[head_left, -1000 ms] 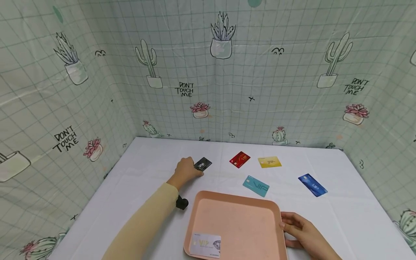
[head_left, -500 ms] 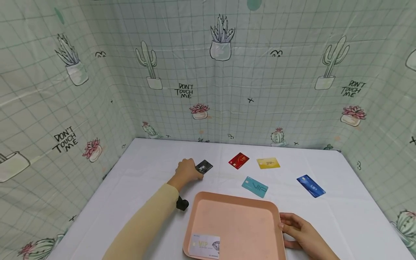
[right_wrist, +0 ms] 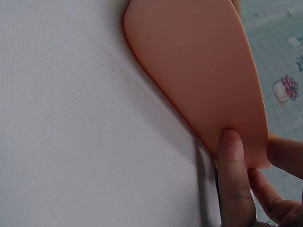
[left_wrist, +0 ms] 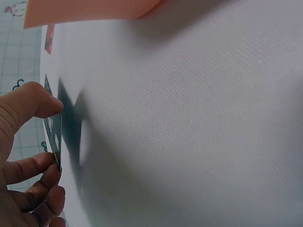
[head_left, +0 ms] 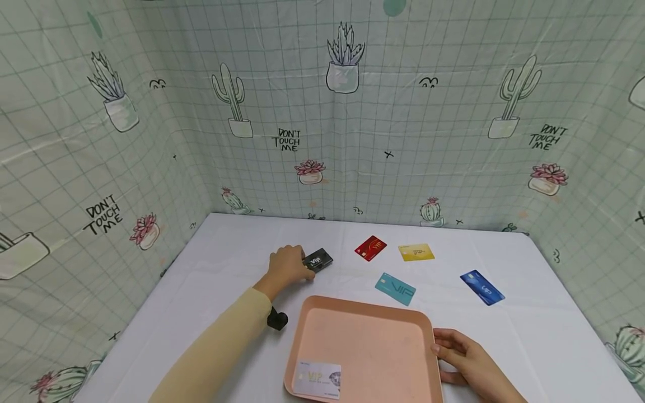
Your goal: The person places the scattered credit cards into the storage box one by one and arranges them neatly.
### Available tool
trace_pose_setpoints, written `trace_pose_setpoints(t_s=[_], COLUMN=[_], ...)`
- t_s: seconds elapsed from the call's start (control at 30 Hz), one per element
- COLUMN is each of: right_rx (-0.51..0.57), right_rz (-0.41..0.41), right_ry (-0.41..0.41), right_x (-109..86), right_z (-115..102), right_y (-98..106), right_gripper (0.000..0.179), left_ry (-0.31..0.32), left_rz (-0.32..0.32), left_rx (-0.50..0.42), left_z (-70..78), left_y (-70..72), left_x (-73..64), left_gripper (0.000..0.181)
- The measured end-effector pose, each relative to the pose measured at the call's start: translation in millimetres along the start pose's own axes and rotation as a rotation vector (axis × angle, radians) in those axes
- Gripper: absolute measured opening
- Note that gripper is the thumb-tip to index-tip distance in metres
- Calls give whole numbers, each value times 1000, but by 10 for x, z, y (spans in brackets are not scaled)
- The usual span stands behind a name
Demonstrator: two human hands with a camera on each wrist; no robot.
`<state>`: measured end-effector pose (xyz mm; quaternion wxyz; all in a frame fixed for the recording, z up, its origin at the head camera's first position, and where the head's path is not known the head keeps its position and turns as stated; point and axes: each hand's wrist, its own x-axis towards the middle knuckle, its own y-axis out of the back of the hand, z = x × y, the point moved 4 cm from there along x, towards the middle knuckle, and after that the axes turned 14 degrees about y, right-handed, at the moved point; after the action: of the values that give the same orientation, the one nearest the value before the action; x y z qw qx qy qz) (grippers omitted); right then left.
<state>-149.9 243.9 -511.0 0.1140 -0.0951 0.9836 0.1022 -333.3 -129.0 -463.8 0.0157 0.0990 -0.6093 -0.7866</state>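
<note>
My left hand (head_left: 288, 267) pinches a black VIP card (head_left: 319, 259) by its edges, thumb on one side and fingers on the other. In the left wrist view, the card (left_wrist: 55, 132) is raised off the white tabletop, with its shadow beside it. My right hand (head_left: 466, 358) holds the right side of a pink tray (head_left: 370, 310). Seen from the right wrist, one finger (right_wrist: 232, 161) presses the tray's outer wall (right_wrist: 189, 61), and another digit meets the rim. A silver-white VIP card (head_left: 317, 380) lies in the tray's near left corner.
Beyond the tray lie a red card (head_left: 370, 248), a yellow card (head_left: 416, 252), a teal card (head_left: 396, 289) and, farther right, a blue card (head_left: 482, 287). A patterned cloth (head_left: 342, 129) walls off the table's back and sides.
The black card has come up off the table in my left hand and shifted slightly right. My left wrist has moved slightly left. My right hand stays at the tray.
</note>
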Motion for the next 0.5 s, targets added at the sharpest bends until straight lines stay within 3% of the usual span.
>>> trace_pose_setpoints(t_s=[0.27, 0.5], right_rx=[18, -4], right_rz=[-29, 14], right_ry=[13, -9], right_x=[-5, 4], right_z=[7, 1], right_y=[-11, -18], right_gripper=[75, 74], left_ry=[-14, -72], left_rz=[9, 34], left_rx=[34, 67], left_z=[-58, -43], left_y=[22, 95], left_x=[-40, -121], left_gripper=[56, 56])
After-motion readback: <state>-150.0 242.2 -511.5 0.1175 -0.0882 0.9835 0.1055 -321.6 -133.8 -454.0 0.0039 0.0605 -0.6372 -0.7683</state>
